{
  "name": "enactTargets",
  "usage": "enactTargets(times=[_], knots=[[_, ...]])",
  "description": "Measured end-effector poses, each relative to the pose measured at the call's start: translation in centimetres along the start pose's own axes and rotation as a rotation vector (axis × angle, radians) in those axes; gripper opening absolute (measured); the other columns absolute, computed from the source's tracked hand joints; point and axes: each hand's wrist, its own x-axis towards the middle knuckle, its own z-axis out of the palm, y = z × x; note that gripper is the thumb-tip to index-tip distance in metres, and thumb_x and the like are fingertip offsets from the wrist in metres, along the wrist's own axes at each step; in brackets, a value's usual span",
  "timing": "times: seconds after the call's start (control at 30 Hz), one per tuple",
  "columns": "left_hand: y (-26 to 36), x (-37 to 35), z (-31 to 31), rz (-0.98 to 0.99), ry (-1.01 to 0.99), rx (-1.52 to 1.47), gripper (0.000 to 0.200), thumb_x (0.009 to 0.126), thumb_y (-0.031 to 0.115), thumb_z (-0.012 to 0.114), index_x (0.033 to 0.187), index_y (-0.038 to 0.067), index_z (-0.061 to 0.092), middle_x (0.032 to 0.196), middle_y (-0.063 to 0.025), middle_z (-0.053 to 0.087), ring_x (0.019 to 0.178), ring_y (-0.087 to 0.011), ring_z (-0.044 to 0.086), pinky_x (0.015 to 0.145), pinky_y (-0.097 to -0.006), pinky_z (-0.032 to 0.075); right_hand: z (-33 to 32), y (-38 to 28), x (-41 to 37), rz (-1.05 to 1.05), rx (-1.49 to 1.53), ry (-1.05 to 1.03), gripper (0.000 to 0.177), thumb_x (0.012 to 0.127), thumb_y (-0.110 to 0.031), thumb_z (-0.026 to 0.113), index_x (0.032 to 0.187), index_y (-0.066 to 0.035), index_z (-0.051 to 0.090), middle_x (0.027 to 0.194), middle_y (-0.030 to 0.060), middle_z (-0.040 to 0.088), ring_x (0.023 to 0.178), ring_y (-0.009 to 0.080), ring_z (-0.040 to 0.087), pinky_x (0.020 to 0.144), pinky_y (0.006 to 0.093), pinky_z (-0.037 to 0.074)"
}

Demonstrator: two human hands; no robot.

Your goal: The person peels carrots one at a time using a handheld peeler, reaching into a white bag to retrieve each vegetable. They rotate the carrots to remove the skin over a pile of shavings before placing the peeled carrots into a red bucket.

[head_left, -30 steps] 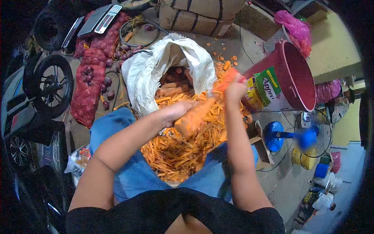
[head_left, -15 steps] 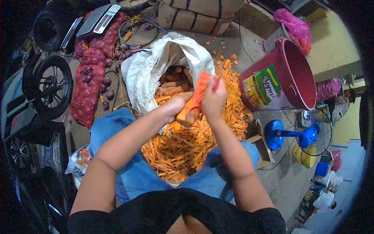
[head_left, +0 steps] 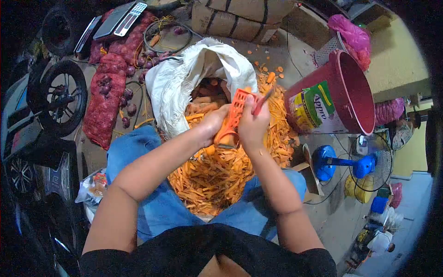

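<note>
My left hand (head_left: pixel 213 128) is closed around a carrot (head_left: pixel 221 138), which is partly hidden behind the peeler. An orange peeler (head_left: pixel 237 110) with a perforated handle lies along that carrot, gripped by my right hand (head_left: pixel 254 127). From the same right fist sticks out a small knife (head_left: pixel 259 105) with a red handle, its blade pointing up and right. Below both hands, a heap of carrot peelings (head_left: pixel 212 180) spreads between my knees. Just beyond them, a white woven sack (head_left: pixel 168 92) gapes open with unpeeled carrots (head_left: pixel 205 102) inside.
A tilted dark red bucket (head_left: pixel 332 92) stands to the right, near a blue fan (head_left: pixel 325 161) and a cardboard box (head_left: pixel 311 177). On the left lie a red net sack of onions (head_left: pixel 105 101) and a wheel (head_left: pixel 62 98). A digital scale (head_left: pixel 121 21) rests farther back.
The peeler, blurred and higher before, has come down along the carrot, and its perforated handle now shows clearly. The knife blade now points up from my right hand. The view shifted slightly.
</note>
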Motion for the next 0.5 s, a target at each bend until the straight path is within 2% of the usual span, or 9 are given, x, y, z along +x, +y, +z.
enactTargets(times=[0.07,0.1,0.2,0.23,0.3,0.33,0.4,0.47,0.5], knots=[[0.0,-0.9,0.5,0.030,-0.052,0.113,0.031,0.086,0.027,0.022,0.096,0.007,0.045,0.080,-0.0066,0.054,0.065,-0.0154,0.054,0.057,-0.0261,0.046,0.0,-0.4,-0.2,-0.029,-0.204,0.019,0.019,0.080,-0.017,0.044,0.073,0.001,0.047,0.061,0.0102,0.047,0.054,0.0173,0.043,0.051,0.0308,0.037],[0.2,-0.5,-0.2,0.014,-0.172,0.237,0.032,0.086,0.025,0.022,0.102,0.007,0.043,0.085,-0.0060,0.054,0.067,-0.0138,0.054,0.059,-0.0265,0.046,0.3,1.5,0.8,-0.068,-0.058,0.134,0.019,0.079,-0.017,0.043,0.074,0.001,0.048,0.063,0.0047,0.047,0.058,0.0126,0.042,0.055,0.0268,0.036],[-0.3,-2.8,1.2,-0.109,-0.126,0.384,0.032,0.086,0.024,0.024,0.107,0.007,0.041,0.087,-0.0047,0.054,0.069,-0.0118,0.054,0.062,-0.0262,0.045,-4.3,7.3,6.8,0.036,-0.341,0.417,0.022,0.079,-0.017,0.043,0.073,0.003,0.048,0.066,0.0126,0.052,0.056,0.0203,0.046,0.054,0.0310,0.038],[-1.1,-2.3,-0.1,-0.058,-0.214,0.433,0.036,0.085,0.028,0.030,0.115,0.008,0.037,0.107,-0.0032,0.047,0.089,-0.0127,0.051,0.077,-0.0263,0.041,-5.9,5.6,7.6,0.168,-0.253,0.505,0.023,0.079,-0.017,0.043,0.073,0.004,0.048,0.070,0.0124,0.054,0.059,0.0203,0.048,0.057,0.0307,0.038],[-0.1,-3.1,0.5,-0.129,-0.215,0.361,0.037,0.085,0.028,0.030,0.115,0.008,0.037,0.106,-0.0034,0.048,0.089,-0.0129,0.051,0.077,-0.0266,0.041,-9.1,10.1,9.5,0.379,-0.083,0.705,0.021,0.080,-0.016,0.041,0.079,0.003,0.050,0.076,0.0116,0.055,0.066,0.0172,0.053,0.059,0.0285,0.041],[0.4,-3.3,0.8,-0.196,-0.221,0.287,0.037,0.085,0.029,0.030,0.115,0.008,0.037,0.106,-0.0037,0.048,0.088,-0.0130,0.051,0.076,-0.0269,0.041,-8.6,9.3,9.2,0.376,-0.083,0.705,0.021,0.080,-0.016,0.041,0.079,0.003,0.050,0.076,0.0116,0.055,0.066,0.0172,0.053,0.059,0.0285,0.041],[0.8,-2.5,0.4,-0.169,-0.204,0.186,0.036,0.085,0.029,0.030,0.113,0.006,0.037,0.103,-0.0041,0.049,0.088,-0.0132,0.051,0.075,-0.0283,0.042,-6.4,5.1,7.8,0.267,0.547,0.525,0.018,0.080,-0.014,0.042,0.079,0.003,0.049,0.073,0.0100,0.054,0.064,0.0156,0.052,0.059,0.0279,0.040],[1.1,-2.1,0.4,-0.165,0.025,0.123,0.034,0.085,0.028,0.029,0.108,0.006,0.040,0.099,-0.0053,0.051,0.086,-0.0141,0.052,0.074,-0.0297,0.043,-3.4,0.0,4.3,0.085,0.122,0.231,0.021,0.080,-0.019,0.042,0.073,0.001,0.047,0.062,0.0022,0.045,0.056,0.0114,0.043,0.052,0.0255,0.037],[0.7,-1.4,0.0,-0.130,0.056,0.094,0.032,0.085,0.028,0.029,0.104,0.006,0.042,0.097,-0.0062,0.052,0.083,-0.0142,0.053,0.074,-0.0293,0.043,-2.0,0.1,2.4,0.029,0.078,0.147,0.020,0.080,-0.018,0.043,0.073,0.000,0.047,0.064,0.0021,0.045,0.059,0.0105,0.043,0.054,0.0248,0.036]])
